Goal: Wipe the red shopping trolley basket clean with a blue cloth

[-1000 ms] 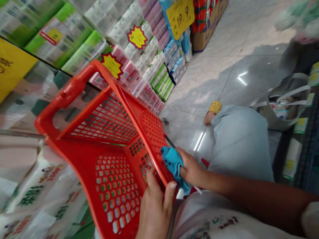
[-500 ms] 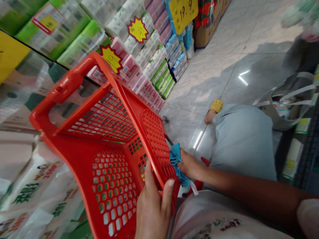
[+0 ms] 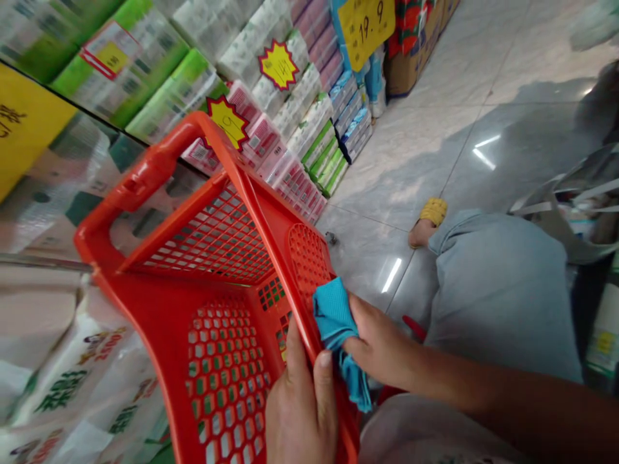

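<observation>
A red plastic shopping cart (image 3: pixel 130 293) with a mesh-patterned basket fills the left and middle of the head view, tilted in the picture. My left hand (image 3: pixel 302 403) grips its near side rim, the thumb on the outside and the fingers over the inside. In my right hand (image 3: pixel 377 335) is a folded blue cloth (image 3: pixel 336 316), pressed against the outer mesh wall just below the rim. Part of the cloth hangs down past my fingers. Some of the right fingers are hidden behind the cloth.
Stacked tissue packs (image 3: pixel 256 138) with price signs stand behind the cart. Large plastic-wrapped packs (image 3: pixel 72 374) lie at left. Grey tiled floor (image 3: pixel 435 142) stretches away at upper right. My bent knee (image 3: pixel 503 277) and a yellow shoe (image 3: pixel 432 211) are beside the cart; a light bag (image 3: pixel 580 219) stands at right.
The right hand has brought the blue cloth up and left along the cart's outer side, closer to the rim. My left hand keeps its hold. The whole view has shifted slightly.
</observation>
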The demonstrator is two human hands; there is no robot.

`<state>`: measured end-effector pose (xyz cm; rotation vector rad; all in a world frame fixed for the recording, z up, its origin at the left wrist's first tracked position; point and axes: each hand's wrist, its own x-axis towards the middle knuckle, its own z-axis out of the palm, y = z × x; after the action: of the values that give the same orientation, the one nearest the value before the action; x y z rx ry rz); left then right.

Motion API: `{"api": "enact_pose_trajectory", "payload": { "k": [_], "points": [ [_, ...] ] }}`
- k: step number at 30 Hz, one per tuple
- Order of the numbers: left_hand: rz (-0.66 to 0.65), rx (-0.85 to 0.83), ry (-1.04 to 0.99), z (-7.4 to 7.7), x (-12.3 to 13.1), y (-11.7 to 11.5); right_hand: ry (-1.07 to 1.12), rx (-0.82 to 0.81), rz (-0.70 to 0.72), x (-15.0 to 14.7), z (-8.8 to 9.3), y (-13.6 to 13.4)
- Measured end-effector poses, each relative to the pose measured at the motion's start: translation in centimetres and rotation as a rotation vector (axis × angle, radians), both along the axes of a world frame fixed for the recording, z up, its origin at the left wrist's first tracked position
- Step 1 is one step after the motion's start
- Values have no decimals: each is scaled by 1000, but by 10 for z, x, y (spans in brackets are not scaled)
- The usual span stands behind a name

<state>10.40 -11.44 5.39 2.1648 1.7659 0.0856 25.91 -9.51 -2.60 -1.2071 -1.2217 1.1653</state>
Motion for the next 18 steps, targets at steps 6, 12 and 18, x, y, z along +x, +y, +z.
{"api": "enact_pose_trajectory", "payload": {
  "k": [6, 12, 18],
  "points": [
    [120, -13, -66, -13, -1, -5, 3, 144, -186, -8, 1, 61],
    [109, -11, -81, -15, -3, -8, -72, 121, -296, -22, 2, 78],
    [100, 21, -64, -13, -2, -8, -308, -11, -287, -12, -16, 130]
  ]
}}
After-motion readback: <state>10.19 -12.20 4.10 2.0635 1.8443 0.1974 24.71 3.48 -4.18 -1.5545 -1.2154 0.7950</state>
